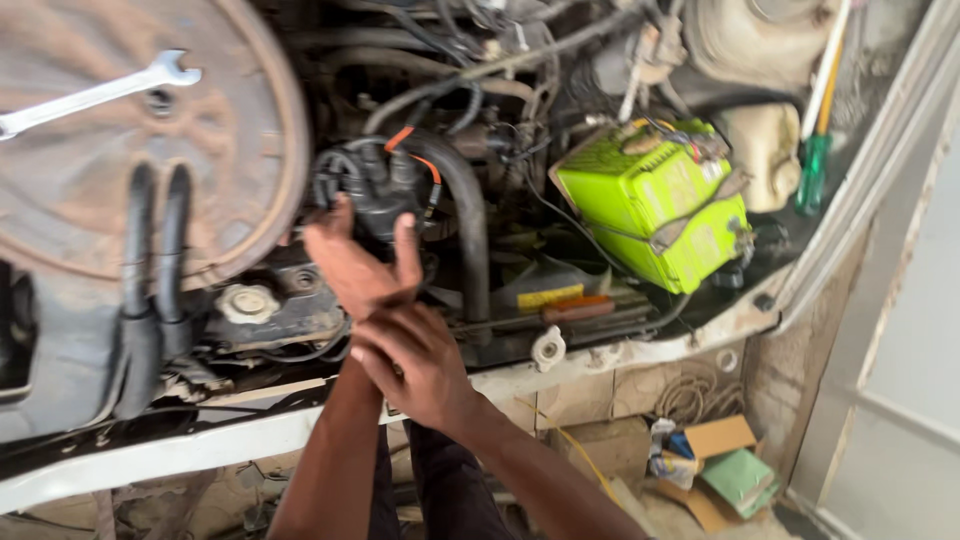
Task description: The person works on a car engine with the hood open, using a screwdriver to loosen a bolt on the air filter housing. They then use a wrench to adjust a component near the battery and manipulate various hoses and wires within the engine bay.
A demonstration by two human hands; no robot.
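Note:
My left hand [358, 268] reaches up into the engine bay, its thumb and fingers spread around the lower part of a black distributor cap [378, 188] with dark leads coming off it. Just below, my right hand [412, 365] has its fingers curled against my left wrist, and nothing shows inside it. Both forearms come up from the bottom of the view, over the white front edge [610, 352] of the car.
A round rusty air-cleaner lid [190, 170] with a silver spanner [95, 95] on it fills the upper left. A thick black hose [466, 235] runs beside the cap. A bright green battery [650, 205], an orange-handled screwdriver [578, 308] and a green-handled one [815, 170] lie to the right. Boxes [722, 440] sit on the floor.

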